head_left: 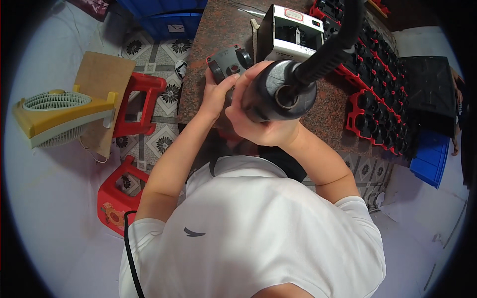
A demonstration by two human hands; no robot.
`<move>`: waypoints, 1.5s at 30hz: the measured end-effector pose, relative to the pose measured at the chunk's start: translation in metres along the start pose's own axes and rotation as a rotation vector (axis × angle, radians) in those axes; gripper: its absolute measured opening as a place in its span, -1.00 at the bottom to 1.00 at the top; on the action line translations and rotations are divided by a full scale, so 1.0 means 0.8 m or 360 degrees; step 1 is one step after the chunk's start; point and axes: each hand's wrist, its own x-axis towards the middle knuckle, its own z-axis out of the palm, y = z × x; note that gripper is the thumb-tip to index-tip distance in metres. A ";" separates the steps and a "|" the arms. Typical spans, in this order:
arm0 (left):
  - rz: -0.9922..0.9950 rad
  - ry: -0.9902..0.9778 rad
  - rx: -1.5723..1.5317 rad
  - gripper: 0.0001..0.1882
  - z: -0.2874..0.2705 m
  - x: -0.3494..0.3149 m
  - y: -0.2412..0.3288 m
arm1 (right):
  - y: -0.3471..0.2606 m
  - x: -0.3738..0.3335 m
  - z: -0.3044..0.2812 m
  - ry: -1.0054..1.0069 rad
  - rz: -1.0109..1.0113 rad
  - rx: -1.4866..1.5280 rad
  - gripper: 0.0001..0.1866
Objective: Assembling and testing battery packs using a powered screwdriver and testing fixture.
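My right hand (266,126) is wrapped round the body of a black electric screwdriver (285,74). A thick black cord (330,54) runs up from its top end. The screwdriver's lower end and tip are hidden beneath my right hand. Just left of it, my left hand (216,94) grips a grey block-shaped piece (229,60) with black round parts on its sides. My fingers hold its near edge, close to the granite tabletop (198,102). The two hands are close together, and the right one partly covers the left fingertips.
A white-and-black screw feeder (303,25) stands beyond my hands. Red trays (354,111) of black round parts line the table's right side. A black bin (427,84) and blue bin (430,159) are farther right. Left are red stools (141,99), a board (102,74) and a yellow fan (64,116).
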 end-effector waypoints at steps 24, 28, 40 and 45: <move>-0.0102 -0.0071 -0.0034 -0.34 -0.002 0.000 0.003 | 0.032 0.004 -0.119 0.0724 -0.0404 -0.0233 -0.50; -0.0179 -0.0128 -0.0064 -0.34 -0.011 0.000 -0.002 | 0.036 0.002 -0.120 0.0648 -0.0362 -0.0341 -0.54; -0.0223 -0.0230 -0.0024 -0.38 -0.015 -0.019 -0.007 | 0.000 0.025 -0.118 0.0498 -0.0345 -0.0476 -0.61; -0.0247 -0.0222 -0.0017 -0.39 -0.014 -0.019 -0.004 | 0.024 0.013 -0.125 0.0528 -0.0397 -0.0536 -0.58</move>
